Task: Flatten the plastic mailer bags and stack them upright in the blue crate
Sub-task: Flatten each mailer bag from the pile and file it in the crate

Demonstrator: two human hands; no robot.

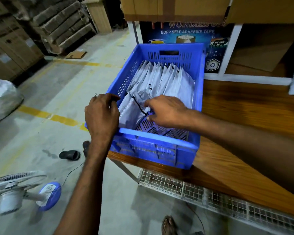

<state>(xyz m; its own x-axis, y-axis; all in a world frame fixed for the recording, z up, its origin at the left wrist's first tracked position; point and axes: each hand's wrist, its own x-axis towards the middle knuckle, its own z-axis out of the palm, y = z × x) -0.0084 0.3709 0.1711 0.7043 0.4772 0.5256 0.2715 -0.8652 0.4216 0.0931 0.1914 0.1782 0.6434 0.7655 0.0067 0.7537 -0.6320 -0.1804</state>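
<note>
At the near-left corner of the table (pixel 244 133) sits the blue crate (pixel 156 135). My left hand (pixel 102 116) curls at its left rim; whether that grip has hold of anything I cannot tell. My right hand (pixel 166 111) reaches inside, its grip seemingly pinching the nearest mailer bag (pixel 130 114), which leans slumped. Beyond, more mailer bags (pixel 170 78) stand upright in a row toward the far wall.

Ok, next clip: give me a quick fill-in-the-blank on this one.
1. White mailers stand upright in the ___ crate.
2. The crate sits on a ___ table.
3. The ___ hand pinches a mailer inside the crate.
4. A fan lies on the ___.
Missing words: blue; wooden; right; floor.
</note>
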